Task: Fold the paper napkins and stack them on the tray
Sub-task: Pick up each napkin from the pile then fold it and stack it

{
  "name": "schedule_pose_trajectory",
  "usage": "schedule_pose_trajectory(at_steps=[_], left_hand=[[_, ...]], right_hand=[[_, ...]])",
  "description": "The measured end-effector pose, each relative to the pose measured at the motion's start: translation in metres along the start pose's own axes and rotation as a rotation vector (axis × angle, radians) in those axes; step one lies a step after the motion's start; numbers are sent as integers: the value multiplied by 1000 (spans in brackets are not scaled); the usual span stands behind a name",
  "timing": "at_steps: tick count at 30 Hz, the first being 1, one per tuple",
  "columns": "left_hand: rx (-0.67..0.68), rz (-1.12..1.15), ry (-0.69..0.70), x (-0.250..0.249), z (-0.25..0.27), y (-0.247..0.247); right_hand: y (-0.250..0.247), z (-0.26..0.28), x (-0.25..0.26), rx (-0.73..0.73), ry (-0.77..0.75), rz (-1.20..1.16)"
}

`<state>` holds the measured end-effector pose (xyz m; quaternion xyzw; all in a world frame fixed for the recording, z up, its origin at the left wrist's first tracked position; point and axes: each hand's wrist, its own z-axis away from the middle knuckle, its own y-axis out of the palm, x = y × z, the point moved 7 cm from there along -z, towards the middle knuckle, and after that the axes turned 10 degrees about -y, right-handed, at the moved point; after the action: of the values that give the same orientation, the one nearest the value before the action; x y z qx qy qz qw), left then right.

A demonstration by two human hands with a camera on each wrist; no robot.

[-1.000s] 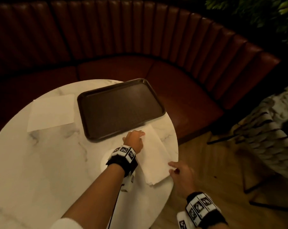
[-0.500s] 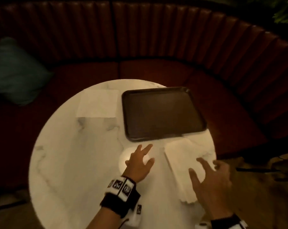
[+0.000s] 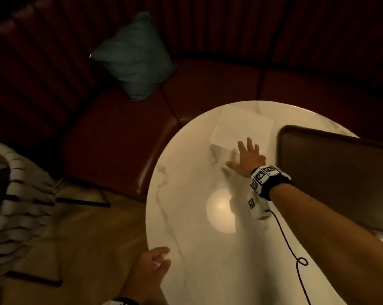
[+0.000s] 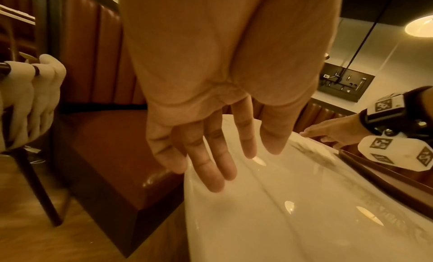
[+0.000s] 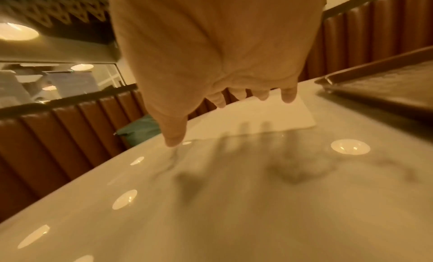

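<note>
A flat white paper napkin [image 3: 241, 126] [image 5: 257, 118] lies at the far edge of the round marble table [image 3: 197, 249]. My right hand [image 3: 244, 153] [image 5: 234, 92] reaches over its near edge, fingers spread and straight, holding nothing; its shadow falls on the table, and I cannot tell whether it touches the paper. The dark brown tray [image 3: 340, 183] [image 5: 386, 84] sits bare just right of that hand. My left hand [image 3: 155, 263] [image 4: 211, 151] hangs relaxed with fingers straight at the table's near left edge, empty. The right hand [image 4: 328, 132] also shows in the left wrist view.
A red leather bench [image 3: 120, 139] curves round the table, with a teal cushion [image 3: 135, 58] on it. A white-striped chair [image 3: 21, 194] stands on the wood floor at the left. A black cable [image 3: 289, 245] trails from my right wrist across the table.
The view has swung left. Both hands left the napkin by the tray's near edge; the right hand crossed to the far napkin and the left hand dropped back to the table's edge.
</note>
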<state>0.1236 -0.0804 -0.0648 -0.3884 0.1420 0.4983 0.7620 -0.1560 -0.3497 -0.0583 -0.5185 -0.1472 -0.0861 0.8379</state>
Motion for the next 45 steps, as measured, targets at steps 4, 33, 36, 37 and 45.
schedule_pose_trajectory(at_steps=[4, 33, 36, 37, 45], left_hand=[[-5, -5, 31, -1, -19, -13], [191, 394, -168, -70, 10, 107], [228, 303, -20, -98, 31, 116], [238, 282, 39, -110, 40, 118], [518, 436, 359, -226, 134, 133]], right_hand=[[16, -14, 0, -13, -14, 96], [122, 318, 2, -259, -521, -15], [113, 338, -49, -274, -267, -398], [110, 342, -70, -304, -155, -542], [59, 343, -110, -143, 163, -1450]])
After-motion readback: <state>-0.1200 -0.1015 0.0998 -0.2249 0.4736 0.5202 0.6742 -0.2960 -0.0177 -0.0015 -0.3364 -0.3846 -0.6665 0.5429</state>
